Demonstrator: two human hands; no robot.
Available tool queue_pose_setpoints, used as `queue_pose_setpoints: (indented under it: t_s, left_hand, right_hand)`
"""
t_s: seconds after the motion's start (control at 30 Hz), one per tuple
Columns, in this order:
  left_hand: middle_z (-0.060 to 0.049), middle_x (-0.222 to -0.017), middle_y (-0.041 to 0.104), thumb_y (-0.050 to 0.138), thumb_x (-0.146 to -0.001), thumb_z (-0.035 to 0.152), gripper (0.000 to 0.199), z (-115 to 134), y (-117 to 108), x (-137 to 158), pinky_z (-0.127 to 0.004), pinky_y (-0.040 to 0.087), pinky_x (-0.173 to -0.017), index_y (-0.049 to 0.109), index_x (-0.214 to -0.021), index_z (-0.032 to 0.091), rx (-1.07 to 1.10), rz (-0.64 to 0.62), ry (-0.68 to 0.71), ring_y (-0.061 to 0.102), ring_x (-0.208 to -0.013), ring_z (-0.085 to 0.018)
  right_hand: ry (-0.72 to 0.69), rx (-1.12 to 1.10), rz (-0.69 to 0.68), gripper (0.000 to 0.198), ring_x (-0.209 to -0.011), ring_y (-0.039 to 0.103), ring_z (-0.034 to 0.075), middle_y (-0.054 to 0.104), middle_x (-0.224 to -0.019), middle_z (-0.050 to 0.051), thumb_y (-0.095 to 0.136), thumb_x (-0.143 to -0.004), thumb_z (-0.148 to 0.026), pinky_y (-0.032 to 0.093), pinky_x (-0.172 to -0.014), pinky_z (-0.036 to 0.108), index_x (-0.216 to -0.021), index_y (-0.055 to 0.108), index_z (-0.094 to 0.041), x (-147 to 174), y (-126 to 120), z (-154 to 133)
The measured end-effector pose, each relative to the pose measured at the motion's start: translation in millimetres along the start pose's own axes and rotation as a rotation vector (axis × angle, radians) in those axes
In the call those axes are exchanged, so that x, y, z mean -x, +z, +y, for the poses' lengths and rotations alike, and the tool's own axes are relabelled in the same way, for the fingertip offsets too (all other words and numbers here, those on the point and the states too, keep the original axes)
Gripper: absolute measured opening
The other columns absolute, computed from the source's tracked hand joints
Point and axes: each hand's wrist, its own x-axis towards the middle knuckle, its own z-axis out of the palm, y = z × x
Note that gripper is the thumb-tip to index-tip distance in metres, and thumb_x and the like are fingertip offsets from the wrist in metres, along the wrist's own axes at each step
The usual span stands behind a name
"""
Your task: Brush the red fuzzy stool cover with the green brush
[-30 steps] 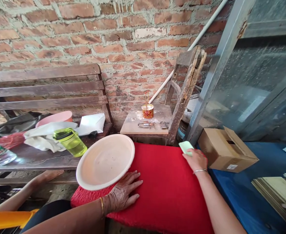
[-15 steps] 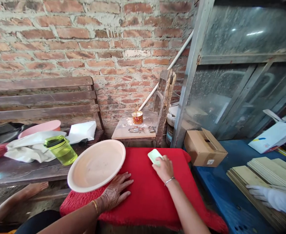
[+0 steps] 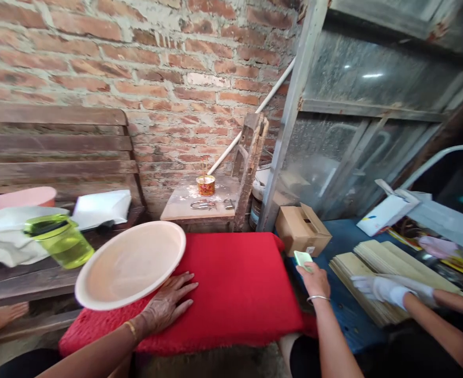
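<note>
My left hand (image 3: 170, 302) lies flat with fingers spread on the red cloth (image 3: 235, 283) covering a low table. It is close against the rim of the pale pink basin (image 3: 93, 296), which rests on the cloth's left side. A pale green rounded slab (image 3: 302, 259), about the size of a phone, is held in the fingers of my right hand (image 3: 316, 282). That hand is past the cloth's right edge, above the blue surface and just in front of a cardboard box (image 3: 299, 231). What kind of thing the slab is, I cannot make out.
A co-worker's white-gloved hands (image 3: 389, 291) rest on stacked thin boards (image 3: 389, 257) at the right. A green bottle (image 3: 63, 244) stands on the wooden bench (image 3: 53, 168). Ahead, a small table (image 3: 179, 210) bears padlocks (image 3: 202, 205) and a decorated pot (image 3: 205, 185).
My right hand has carried the pale green slab rightward off the red cloth to the blue surface. My left hand stays flat beside the basin. The view has turned to the right.
</note>
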Motion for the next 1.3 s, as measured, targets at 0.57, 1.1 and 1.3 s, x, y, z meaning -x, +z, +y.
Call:
queue_pose_setpoints:
  t_s: [0.57,1.1,1.3]
  left_hand:
    - [-0.004,-0.142,0.060,0.048,-0.095,0.055,0.046,-7.0,-1.3,-5.5,-0.045,0.050,-0.107,0.066,-0.132,0.035,0.021,-0.145,-0.054,0.060,-0.127,-0.029]
    - [-0.005,-0.142,0.060,0.049,-0.096,0.051,0.043,-7.2,6.7,-4.7,-0.048,0.049,-0.107,0.067,-0.131,0.034,0.030,-0.112,-0.044,0.060,-0.126,-0.030]
    - [-0.004,-0.143,0.058,0.055,-0.095,0.043,0.038,9.3,-3.0,-6.4,-0.047,0.049,-0.108,0.066,-0.131,0.034,0.051,-0.070,-0.059,0.057,-0.129,-0.029]
  right_hand:
    - [-0.088,-0.138,0.044,0.035,-0.087,0.066,0.022,0.065,-0.098,0.007,0.063,-0.082,-0.044,0.051,-0.082,0.034,-0.109,0.072,-0.023,35.4,19.3,-7.6]
    - [-0.171,0.087,0.108,0.027,-0.098,0.060,0.026,0.060,-0.104,0.009,0.066,-0.084,-0.035,0.042,-0.088,0.039,-0.108,0.072,-0.025,71.7,-1.7,-4.7]
    - [-0.279,0.013,0.040,0.028,-0.098,0.061,0.024,0.061,-0.106,0.006,0.061,-0.088,-0.042,0.043,-0.085,0.034,-0.111,0.070,-0.028,83.8,22.7,-47.9]
